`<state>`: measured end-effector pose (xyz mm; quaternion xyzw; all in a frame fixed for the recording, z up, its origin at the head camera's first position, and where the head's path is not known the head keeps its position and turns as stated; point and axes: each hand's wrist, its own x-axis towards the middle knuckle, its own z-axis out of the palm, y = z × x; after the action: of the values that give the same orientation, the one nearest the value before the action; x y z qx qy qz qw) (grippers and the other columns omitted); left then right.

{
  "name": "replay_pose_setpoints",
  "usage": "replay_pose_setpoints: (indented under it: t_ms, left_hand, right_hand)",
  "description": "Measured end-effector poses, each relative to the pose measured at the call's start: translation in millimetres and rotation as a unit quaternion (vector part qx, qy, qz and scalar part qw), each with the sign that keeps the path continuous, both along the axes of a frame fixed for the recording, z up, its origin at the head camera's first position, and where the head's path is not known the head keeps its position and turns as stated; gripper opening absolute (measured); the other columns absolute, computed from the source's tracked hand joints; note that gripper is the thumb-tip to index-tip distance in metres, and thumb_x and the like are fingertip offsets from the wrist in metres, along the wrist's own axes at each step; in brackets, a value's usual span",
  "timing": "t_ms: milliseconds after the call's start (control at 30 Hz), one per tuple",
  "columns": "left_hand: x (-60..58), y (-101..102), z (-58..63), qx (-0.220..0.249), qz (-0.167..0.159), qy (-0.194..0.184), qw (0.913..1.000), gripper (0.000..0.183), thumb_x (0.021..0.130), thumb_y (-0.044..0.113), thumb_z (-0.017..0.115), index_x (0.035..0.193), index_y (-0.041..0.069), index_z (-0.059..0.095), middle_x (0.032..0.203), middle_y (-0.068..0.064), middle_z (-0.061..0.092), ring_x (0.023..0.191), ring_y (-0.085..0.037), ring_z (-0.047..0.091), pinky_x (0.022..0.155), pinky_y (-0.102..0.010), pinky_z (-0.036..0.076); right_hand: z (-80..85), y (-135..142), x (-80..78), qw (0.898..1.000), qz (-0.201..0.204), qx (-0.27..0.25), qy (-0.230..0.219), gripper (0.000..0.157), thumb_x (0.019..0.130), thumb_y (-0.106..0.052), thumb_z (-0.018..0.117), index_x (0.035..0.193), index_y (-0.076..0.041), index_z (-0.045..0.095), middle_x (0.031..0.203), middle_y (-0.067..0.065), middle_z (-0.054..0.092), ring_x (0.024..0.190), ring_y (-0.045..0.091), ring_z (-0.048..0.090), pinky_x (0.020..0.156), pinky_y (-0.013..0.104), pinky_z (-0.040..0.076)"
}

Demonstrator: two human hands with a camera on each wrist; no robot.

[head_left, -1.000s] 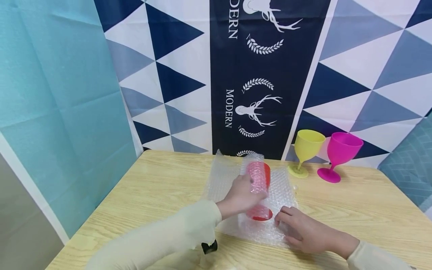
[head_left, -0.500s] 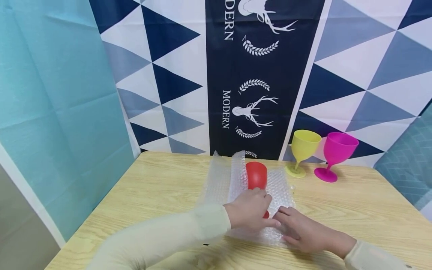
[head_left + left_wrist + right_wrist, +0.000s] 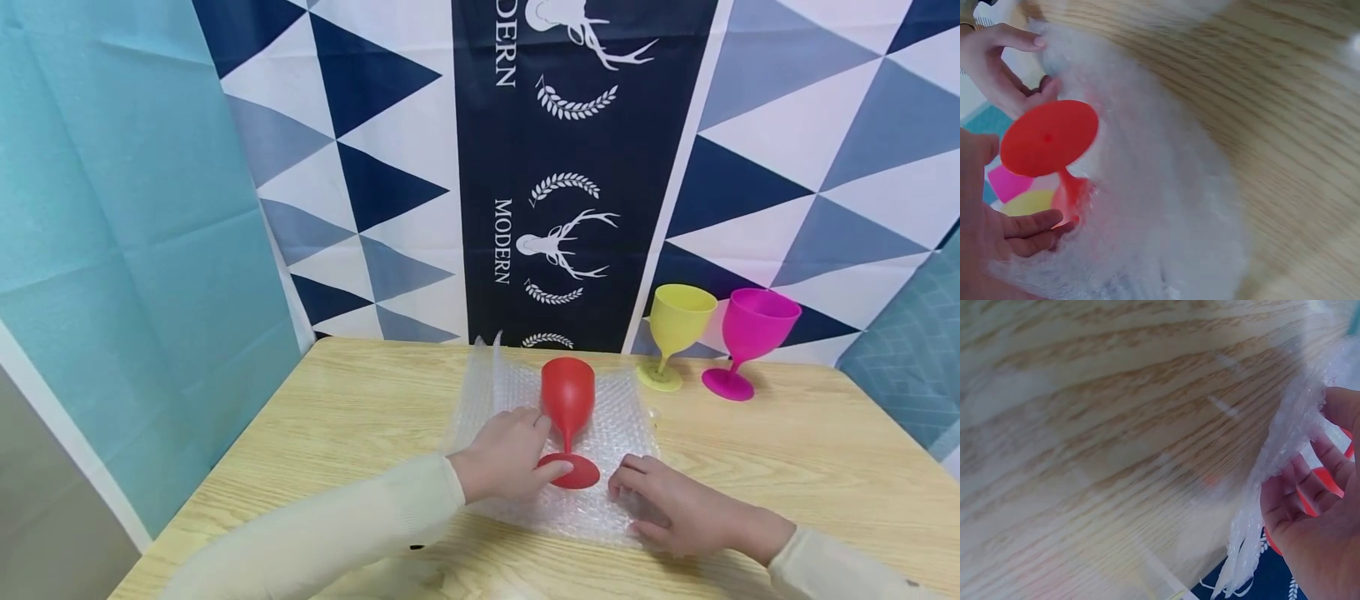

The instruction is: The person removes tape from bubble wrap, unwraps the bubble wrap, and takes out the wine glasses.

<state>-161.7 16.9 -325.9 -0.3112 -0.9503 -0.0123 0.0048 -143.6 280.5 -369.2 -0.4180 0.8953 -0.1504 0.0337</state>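
A red plastic goblet [image 3: 568, 392] lies uncovered on a sheet of clear bubble wrap [image 3: 611, 417], its round foot toward me. My left hand [image 3: 504, 454] is at the goblet's left side, thumb over the foot and fingers beside the bowl. In the left wrist view, those fingers [image 3: 1035, 232] extend beside the stem at the bubble wrap, thumb spread apart. My right hand [image 3: 678, 508] rests on the wrap's near right edge, fingers slightly bent and thumb apart from them. The right wrist view shows the fingertips [image 3: 1321, 440] against the wrap's edge.
At the back right of the wooden table [image 3: 360, 400] stand a yellow goblet [image 3: 679, 321] and a magenta goblet [image 3: 759, 325], both upright. Patterned cloth [image 3: 390, 167] hangs behind the table, and a teal curtain [image 3: 135, 208] hangs to the left.
The bubble wrap that covered the red goblet has been drawn back to the left, baring it. My left hand crossed over the goblet, then moved back left. The right hand has stayed in place.
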Motion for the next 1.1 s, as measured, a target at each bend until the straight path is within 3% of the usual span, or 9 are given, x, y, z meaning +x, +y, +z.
replay_pose_setpoints:
  t_ms: [133, 233, 467, 700, 933, 1100]
  left_hand:
    - [-1.6, -17, -7.8, -0.069, -0.012, 0.033, 0.9970, 0.040, 0.088, 0.041, 0.054, 0.115, 0.012, 0.057, 0.107, 0.001, 0.062, 0.096, -0.015, 0.057, 0.083, -0.028, 0.048]
    - [-1.7, -29, -16.2, -0.108, -0.028, 0.052, 0.9923, 0.038, 0.084, 0.041, 0.057, 0.111, 0.015, 0.058, 0.106, 0.002, 0.061, 0.097, -0.015, 0.056, 0.081, -0.028, 0.047]
    - [-2.0, -41, -31.7, -0.101, -0.056, 0.075, 0.9904, 0.029, 0.080, 0.040, 0.057, 0.100, 0.019, 0.059, 0.095, 0.005, 0.059, 0.090, -0.013, 0.055, 0.076, -0.026, 0.044]
    - [-4.4, -57, -38.9, -0.122, -0.102, 0.127, 0.9790, 0.028, 0.085, 0.045, 0.056, 0.100, 0.022, 0.059, 0.096, 0.007, 0.059, 0.090, -0.010, 0.054, 0.076, -0.025, 0.045]
    - [-4.3, -82, -35.9, -0.107, -0.094, 0.079, 0.9867, 0.035, 0.088, 0.044, 0.055, 0.113, 0.019, 0.060, 0.113, 0.003, 0.060, 0.103, -0.013, 0.055, 0.088, -0.028, 0.048]
    - [-2.5, -101, -38.8, -0.060, -0.090, 0.064, 0.9920, 0.036, 0.089, 0.040, 0.054, 0.115, 0.016, 0.059, 0.115, 0.000, 0.060, 0.104, -0.014, 0.057, 0.089, -0.030, 0.051]
  right_hand:
    - [-0.7, -1, -1.4, 1.000, 0.008, -0.004, -0.003, 0.037, 0.080, -0.025, 0.075, 0.111, -0.028, 0.055, 0.106, -0.016, 0.053, 0.093, 0.001, 0.047, 0.084, 0.025, 0.052]
    - [-1.3, -1, -2.2, 1.000, 0.004, -0.003, -0.011, 0.037, 0.080, -0.027, 0.075, 0.111, -0.029, 0.055, 0.106, -0.016, 0.053, 0.093, 0.001, 0.047, 0.084, 0.025, 0.052]
    - [-1.2, -2, -3.0, 1.000, 0.005, -0.005, -0.006, 0.037, 0.080, -0.029, 0.076, 0.111, -0.029, 0.055, 0.106, -0.016, 0.053, 0.093, 0.000, 0.048, 0.084, 0.024, 0.052]
    - [-0.1, -4, -3.5, 1.000, -0.005, -0.004, -0.026, 0.037, 0.080, -0.030, 0.076, 0.110, -0.030, 0.055, 0.106, -0.016, 0.053, 0.093, 0.001, 0.048, 0.084, 0.025, 0.053]
    - [1.1, -4, -2.9, 1.000, -0.006, -0.001, -0.018, 0.038, 0.079, -0.028, 0.076, 0.110, -0.030, 0.056, 0.105, -0.016, 0.054, 0.092, 0.001, 0.048, 0.084, 0.026, 0.053]
    - [3.1, -1, -1.8, 1.000, -0.006, -0.004, -0.019, 0.038, 0.078, -0.028, 0.077, 0.110, -0.029, 0.056, 0.105, -0.016, 0.054, 0.092, 0.001, 0.048, 0.083, 0.026, 0.053]
